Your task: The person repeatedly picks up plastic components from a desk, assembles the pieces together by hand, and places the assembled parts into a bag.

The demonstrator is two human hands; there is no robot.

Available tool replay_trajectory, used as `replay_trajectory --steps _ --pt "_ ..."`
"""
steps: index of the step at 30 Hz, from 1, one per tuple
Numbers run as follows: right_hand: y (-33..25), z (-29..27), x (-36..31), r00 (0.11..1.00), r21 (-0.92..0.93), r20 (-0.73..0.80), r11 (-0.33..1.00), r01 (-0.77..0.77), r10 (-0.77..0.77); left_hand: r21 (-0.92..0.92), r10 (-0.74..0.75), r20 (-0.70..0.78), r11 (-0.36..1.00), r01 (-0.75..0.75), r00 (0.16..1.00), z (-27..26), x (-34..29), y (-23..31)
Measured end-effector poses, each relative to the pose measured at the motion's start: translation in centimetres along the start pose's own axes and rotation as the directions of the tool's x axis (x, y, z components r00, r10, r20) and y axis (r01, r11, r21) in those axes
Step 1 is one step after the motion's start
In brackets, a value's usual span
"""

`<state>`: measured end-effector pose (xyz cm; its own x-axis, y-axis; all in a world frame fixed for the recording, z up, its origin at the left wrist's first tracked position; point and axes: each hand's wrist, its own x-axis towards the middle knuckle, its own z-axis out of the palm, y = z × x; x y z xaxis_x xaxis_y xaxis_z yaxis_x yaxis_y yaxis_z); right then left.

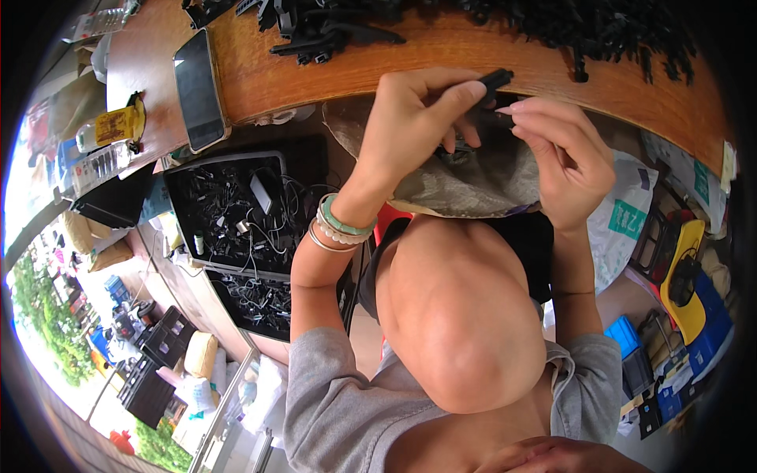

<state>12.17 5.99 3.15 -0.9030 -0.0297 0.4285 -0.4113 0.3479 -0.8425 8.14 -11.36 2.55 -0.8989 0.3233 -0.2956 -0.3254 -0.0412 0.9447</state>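
Note:
My left hand, with a green bangle and beads at the wrist, pinches a short black plastic part between thumb and fingers. It holds the part just off the front edge of the wooden table. To its right, my right hand is closed with thumb and fingertips together, close to the part; whatever they hold is too small or hidden to name. Below both hands, a brownish open sack lies at my lap, with some dark pieces partly visible inside.
Heaps of black plastic parts cover the table's far side, with more black parts further left. A phone lies at the left. Black bins of parts and cables stand at lower left; a white bag sits right.

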Motion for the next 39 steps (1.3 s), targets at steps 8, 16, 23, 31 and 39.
replay_trajectory --steps 8,16,23,31,39 --pt "0.7 0.5 0.1 0.994 -0.093 -0.096 0.994 0.05 -0.059 0.175 0.194 0.11 0.962 -0.211 0.975 0.4 -1.1 -0.3" --pt "0.5 0.7 -0.3 0.99 -0.087 -0.142 0.996 0.006 -0.019 0.425 0.439 0.112 0.79 -0.443 0.891 1.2 -1.3 -0.9" --pt "0.9 -0.5 0.6 0.998 -0.109 -0.062 0.994 0.022 -0.029 0.482 0.52 0.191 0.689 -0.541 0.833 0.9 -1.7 0.7" --pt "1.1 -0.6 -0.4 0.99 0.023 0.007 0.989 -0.144 0.144 0.499 0.526 0.244 0.652 -0.571 0.815 0.8 -1.3 0.1" --pt "1.7 -0.6 -0.4 0.985 0.043 0.042 0.985 -0.17 0.168 0.431 0.383 0.267 0.773 -0.466 0.884 -0.2 -1.1 -0.4"
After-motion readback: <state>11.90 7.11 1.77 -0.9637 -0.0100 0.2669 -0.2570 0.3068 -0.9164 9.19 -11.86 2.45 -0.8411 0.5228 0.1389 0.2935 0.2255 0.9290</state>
